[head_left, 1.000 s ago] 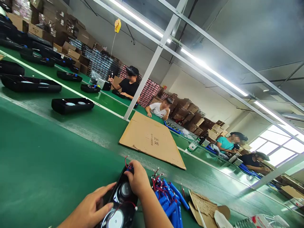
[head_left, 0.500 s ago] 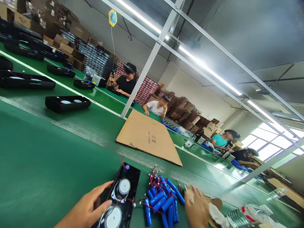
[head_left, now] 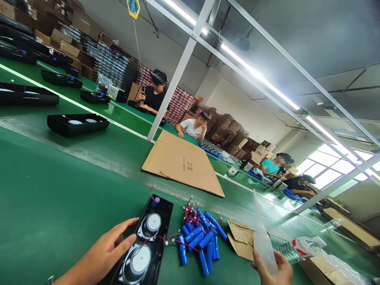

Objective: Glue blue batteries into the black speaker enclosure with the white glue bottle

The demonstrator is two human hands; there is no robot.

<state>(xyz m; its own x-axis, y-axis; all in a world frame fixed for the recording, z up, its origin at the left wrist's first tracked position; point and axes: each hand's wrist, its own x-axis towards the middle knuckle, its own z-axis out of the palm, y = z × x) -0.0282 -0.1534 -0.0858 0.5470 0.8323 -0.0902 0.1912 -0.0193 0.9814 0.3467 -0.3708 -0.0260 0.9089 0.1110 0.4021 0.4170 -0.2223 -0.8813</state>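
My left hand (head_left: 111, 249) grips the left edge of a black speaker housing (head_left: 162, 225), thumb on top. Two round speakers (head_left: 141, 259) sit inside it, with a blue cylinder and red-black wires at its far end. In my right hand (head_left: 274, 269) is a white translucent squeeze bottle (head_left: 264, 245), its long thin nozzle pointing up. Between the hands lies a pile of blue cylindrical batteries (head_left: 196, 237) with red wires and white connectors. A piece of cardboard (head_left: 242, 239) smeared with something tan lies just left of the squeeze bottle.
A large cardboard sheet (head_left: 184, 162) lies across the bench's far side. Another black speaker housing (head_left: 77, 124) stands at the left. A clear plastic bottle (head_left: 303, 247) lies on its side at right, near an open carton (head_left: 323, 271). Several people work along the line beyond.
My right hand has lifted the squeeze bottle upright from beside the smeared cardboard and moved right. My left hand keeps its hold on the speaker housing. The view has shifted slightly.
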